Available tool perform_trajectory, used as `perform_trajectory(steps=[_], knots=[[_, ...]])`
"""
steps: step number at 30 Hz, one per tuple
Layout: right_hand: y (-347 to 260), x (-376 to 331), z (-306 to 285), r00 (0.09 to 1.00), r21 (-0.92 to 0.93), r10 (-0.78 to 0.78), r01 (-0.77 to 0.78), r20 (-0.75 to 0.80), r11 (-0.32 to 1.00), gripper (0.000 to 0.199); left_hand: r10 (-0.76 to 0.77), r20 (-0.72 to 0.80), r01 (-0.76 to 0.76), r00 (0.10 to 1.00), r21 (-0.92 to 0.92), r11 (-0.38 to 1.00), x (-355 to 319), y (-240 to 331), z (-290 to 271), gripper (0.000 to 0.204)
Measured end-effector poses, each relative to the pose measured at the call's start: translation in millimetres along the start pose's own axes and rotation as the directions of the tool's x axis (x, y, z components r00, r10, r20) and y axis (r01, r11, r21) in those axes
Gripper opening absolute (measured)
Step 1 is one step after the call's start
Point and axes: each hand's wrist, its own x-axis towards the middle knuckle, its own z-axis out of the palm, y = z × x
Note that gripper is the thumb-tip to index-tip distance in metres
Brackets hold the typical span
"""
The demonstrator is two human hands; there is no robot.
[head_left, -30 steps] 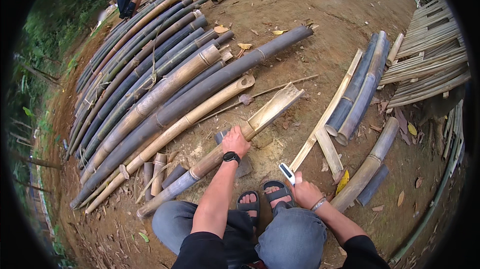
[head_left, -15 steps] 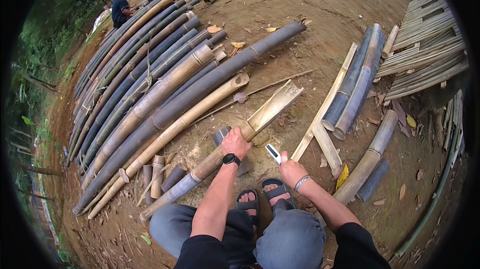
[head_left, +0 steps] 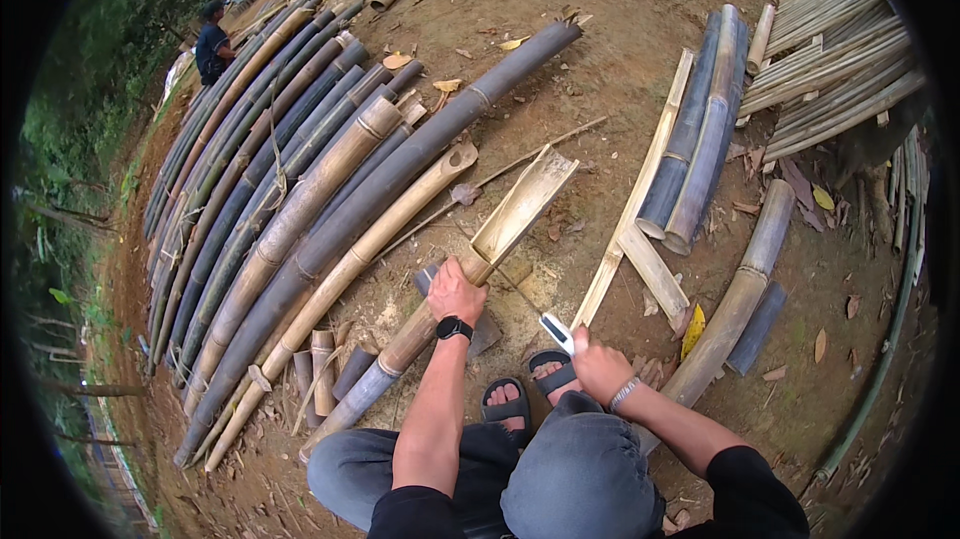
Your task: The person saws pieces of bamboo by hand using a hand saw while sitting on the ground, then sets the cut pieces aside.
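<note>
My left hand (head_left: 457, 291) is closed around a bamboo pole (head_left: 410, 334), pressing on it just below its split-open end. That end (head_left: 525, 201) shows a pale hollow trough. In my right hand (head_left: 602, 369) is a handsaw (head_left: 556, 331) with a white and dark handle. Its thin blade runs up and left to the pole, just beyond my left hand. The blade's edge is too fine to make out. A short dark bamboo piece (head_left: 484, 335) lies under the pole, mostly covered by it. Pale sawdust (head_left: 535, 289) is scattered on the soil beside the cut.
A large stack of bamboo poles (head_left: 290, 169) lies at left, with a seated person (head_left: 213, 44) behind it. On the right are split bamboo strips (head_left: 640, 194), dark bamboo lengths (head_left: 705, 139), a curved bamboo piece (head_left: 735, 304) and a slatted bamboo pile (head_left: 840, 49). My sandalled feet (head_left: 506, 404) are close below.
My right hand has drawn the saw back, down and right from the pole, so more blade shows. My left hand keeps its hold. The whole view has shifted slightly.
</note>
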Motion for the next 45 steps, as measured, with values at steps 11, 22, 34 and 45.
perform_trajectory(steps=[11,22,34,45], knots=[[2.1,43.0,2.5,1.0,-0.01,0.012,-0.012,-0.007,1.0,0.044,0.048,-0.09,-0.049,0.995,-0.005,0.999,-10.0,8.8,24.9,0.073],[-5.3,35.4,-7.8,0.995,-0.054,0.068,-0.064,0.079,0.997,0.043,0.046,-0.042,-0.048,0.998,-0.04,0.998,-12.9,14.5,18.8,0.071],[-7.4,-8.2,-10.6,0.997,-0.024,0.027,-0.025,0.067,0.999,0.037,-0.042,-0.024,0.041,0.999,-0.023,0.999,-17.8,0.0,18.6,0.072],[-13.9,2.6,-11.4,0.997,-0.095,0.059,-0.055,0.042,0.994,0.036,-0.01,-0.082,0.007,0.997,-0.033,0.999,-8.2,-1.3,18.8,0.075]])
